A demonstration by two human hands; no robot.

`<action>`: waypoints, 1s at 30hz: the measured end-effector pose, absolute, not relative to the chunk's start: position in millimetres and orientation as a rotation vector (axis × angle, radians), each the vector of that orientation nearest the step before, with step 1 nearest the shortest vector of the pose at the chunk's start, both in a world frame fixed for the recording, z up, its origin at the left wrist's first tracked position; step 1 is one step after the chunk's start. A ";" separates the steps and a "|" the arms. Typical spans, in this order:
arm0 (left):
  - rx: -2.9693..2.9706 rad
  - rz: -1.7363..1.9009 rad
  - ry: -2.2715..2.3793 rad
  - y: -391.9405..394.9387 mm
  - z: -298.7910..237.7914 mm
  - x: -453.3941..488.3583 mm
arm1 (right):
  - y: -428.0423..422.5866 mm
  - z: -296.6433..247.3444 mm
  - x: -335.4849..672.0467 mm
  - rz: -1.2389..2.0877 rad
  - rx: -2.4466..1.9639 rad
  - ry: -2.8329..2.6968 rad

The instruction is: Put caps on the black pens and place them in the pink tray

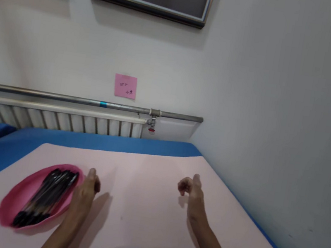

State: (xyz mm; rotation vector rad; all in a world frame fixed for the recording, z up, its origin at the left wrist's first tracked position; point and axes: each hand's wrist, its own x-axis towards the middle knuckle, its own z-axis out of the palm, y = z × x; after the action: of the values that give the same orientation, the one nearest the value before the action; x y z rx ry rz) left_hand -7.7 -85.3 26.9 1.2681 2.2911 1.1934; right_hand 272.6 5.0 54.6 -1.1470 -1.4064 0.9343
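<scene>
Pink tray (pixel 23 192) of dark sticks (pixel 50 194) lies beside left hand (pixel 86 192).

- The pink tray (pixel 20 193) is shallow and oval, with a wavy rim; it sits upright on the pink covering (pixel 143 204) at the left of the bench, its long side running obliquely.
- Its right edge is partly hidden by the left hand (pixel 83 193); whether they touch cannot be told.
- The slim black sticks (pixel 49 193) lie bundled inside the tray, roughly parallel and along its length, with glossy highlights.
- Brownish bands show near their lower ends, which are black; their exact kind is unclear.
</scene>
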 end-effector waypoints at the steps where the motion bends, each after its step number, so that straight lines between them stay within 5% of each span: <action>1: 1.239 1.222 2.263 -85.6 27.8 -6.3 | 7.4 52.2 272.1 0.931 -1.158 -1.396; 11: 1.181 1.297 2.189 -84.8 37.2 0.1 | 20.4 35.6 267.5 0.981 -1.119 -1.397; 16: 1.321 1.320 2.596 -102.4 52.3 -37.4 | 18.2 25.5 262.6 1.053 -1.192 -1.349; 23: 1.038 0.600 2.903 -127.9 50.8 -103.2 | 15.6 22.5 260.4 1.118 -1.192 -1.364; 30: 1.089 0.555 2.893 -123.5 46.4 -96.8 | 7.4 26.3 257.3 1.116 -1.234 -1.418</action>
State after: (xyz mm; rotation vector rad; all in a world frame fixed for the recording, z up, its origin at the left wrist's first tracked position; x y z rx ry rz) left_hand -96.8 -123.5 46.4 1.0891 2.8928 0.5548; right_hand 257.3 7.4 26.3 -1.2337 -1.4177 1.1162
